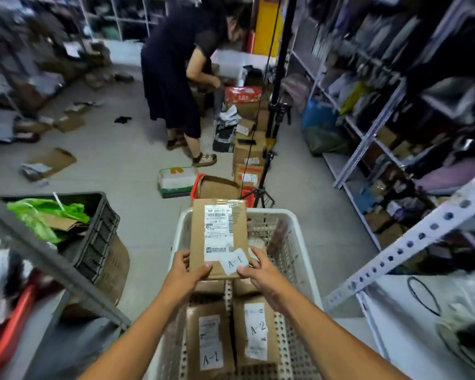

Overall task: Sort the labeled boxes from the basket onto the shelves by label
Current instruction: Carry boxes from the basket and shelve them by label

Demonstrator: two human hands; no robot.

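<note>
A flat brown cardboard box (217, 237) with a shipping label and a white tag reading "A-1" is held above the white perforated basket (294, 259). My left hand (188, 270) grips its near left corner and my right hand (258, 270) grips its near right corner. Two more boxes lie in the basket below my arms: one tagged "A-1" (210, 341) on the left, one tagged "A-2" (255, 330) on the right. Metal shelves (379, 119) filled with parcels run along the right side.
A person in dark clothes (176, 78) bends over boxes ahead. A black tripod (274, 111) stands beside a row of cartons (248, 154). A black crate (93, 231) with green plastic sits left. A slotted shelf post (412, 239) crosses at right. Flattened cardboard (52, 163) litters the floor.
</note>
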